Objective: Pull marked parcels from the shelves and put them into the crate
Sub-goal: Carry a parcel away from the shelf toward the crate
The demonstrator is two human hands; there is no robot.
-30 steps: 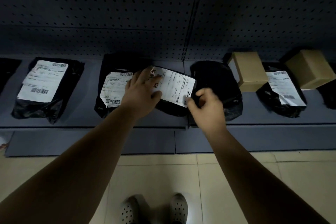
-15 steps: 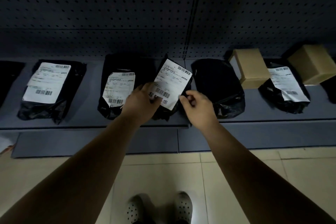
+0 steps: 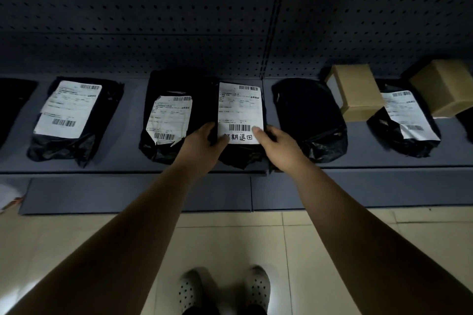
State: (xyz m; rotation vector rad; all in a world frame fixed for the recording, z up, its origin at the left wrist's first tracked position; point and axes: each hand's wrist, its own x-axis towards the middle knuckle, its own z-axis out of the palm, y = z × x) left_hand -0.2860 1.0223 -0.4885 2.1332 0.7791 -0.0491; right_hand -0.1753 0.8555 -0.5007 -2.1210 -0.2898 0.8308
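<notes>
- Holding the marked parcel (image 3: 240,110) by its near end, the left hand (image 3: 202,146) and the right hand (image 3: 277,147) each pinch one bottom corner. The thumbs sit on the white label and the other fingers (image 3: 208,126) curl round the edges.
- The parcel is on the shelf (image 3: 102,161), between a labelled black bag (image 3: 169,115) and a plain black bag (image 3: 309,115). I cannot tell if it lies flat or is tipped up.
- To do this step well, I think both hands should pinch hard and pull straight back, so the soft bags beside it do not slide off too.
- Its long side runs from the person to the back wall. The label faces up, with the hand-written marks at the near end.
</notes>
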